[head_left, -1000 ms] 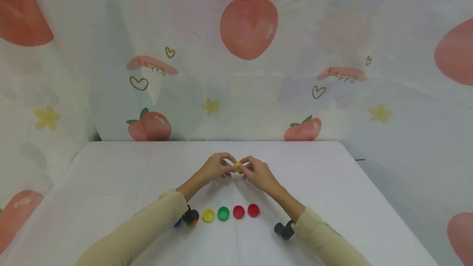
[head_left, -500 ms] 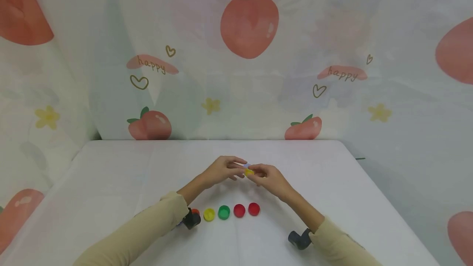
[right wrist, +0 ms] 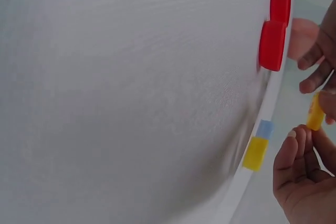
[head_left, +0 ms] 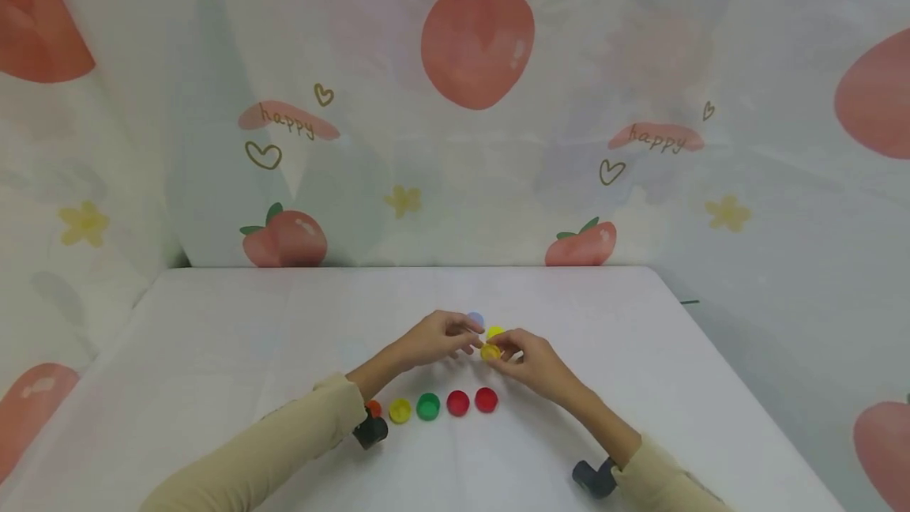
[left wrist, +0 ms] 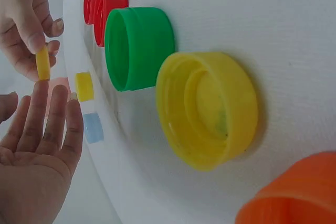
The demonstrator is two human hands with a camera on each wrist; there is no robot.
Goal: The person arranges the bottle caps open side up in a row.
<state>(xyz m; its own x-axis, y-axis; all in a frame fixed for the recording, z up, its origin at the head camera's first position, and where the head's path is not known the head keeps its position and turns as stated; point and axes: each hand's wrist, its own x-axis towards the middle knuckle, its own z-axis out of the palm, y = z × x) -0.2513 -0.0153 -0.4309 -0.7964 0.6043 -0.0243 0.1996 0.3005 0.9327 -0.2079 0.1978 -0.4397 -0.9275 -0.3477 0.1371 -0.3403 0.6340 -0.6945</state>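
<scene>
In the head view my right hand point(head_left: 529, 362) pinches a yellow bottle cap point(head_left: 490, 352) between thumb and fingers, above the table. My left hand point(head_left: 441, 336) faces it with fingers stretched out. In the left wrist view its fingertips reach the lower end of the held cap point(left wrist: 43, 64); whether they bear on it I cannot tell. Just beyond the hands lie another yellow cap point(head_left: 495, 332) and a light blue cap point(head_left: 475, 319). Nearer the body runs a row: orange point(left wrist: 294, 190), yellow point(head_left: 400, 411), green point(head_left: 428, 407) and two red caps point(head_left: 458, 403). My left wrist partly covers the orange one.
A white cloth covers the table point(head_left: 235, 322), whose far edge meets a printed curtain point(head_left: 483, 180) with peaches and flowers. Dark wrist cameras, one on the left wrist point(head_left: 371, 431) and one on the right wrist point(head_left: 594, 478), hang low beside the sleeves.
Both hands have come nearer the body and shifted right, the right one carrying the yellow cap. The light blue cap and second yellow cap now show beyond them. The row of caps has stayed put.
</scene>
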